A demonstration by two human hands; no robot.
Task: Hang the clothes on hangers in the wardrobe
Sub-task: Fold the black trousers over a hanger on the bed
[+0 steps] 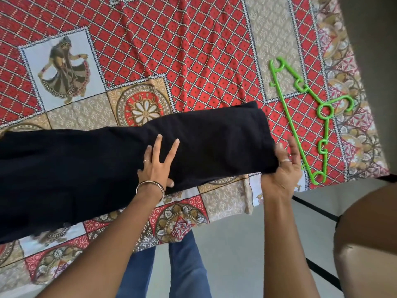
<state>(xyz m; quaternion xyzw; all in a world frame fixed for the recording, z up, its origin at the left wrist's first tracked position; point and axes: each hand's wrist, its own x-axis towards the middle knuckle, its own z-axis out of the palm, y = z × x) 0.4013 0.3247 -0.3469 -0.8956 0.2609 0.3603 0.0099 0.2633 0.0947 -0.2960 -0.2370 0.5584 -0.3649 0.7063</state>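
Note:
A long black garment (107,164) lies folded across the patterned bedsheet (171,50), reaching from the left edge to the middle right. My left hand (158,164) rests flat on its middle with fingers spread. My right hand (283,166) touches the garment's right end, palm against the fabric and fingers fairly straight; whether the thumb pinches the cloth is hidden. A green plastic hanger (305,117) lies flat on the sheet just right of my right hand, hook pointing right.
The bed's near edge runs diagonally across the lower half, with grey floor (236,244) below it. My legs in blue jeans (182,272) stand at the edge. A brown rounded object (365,244) fills the lower right corner.

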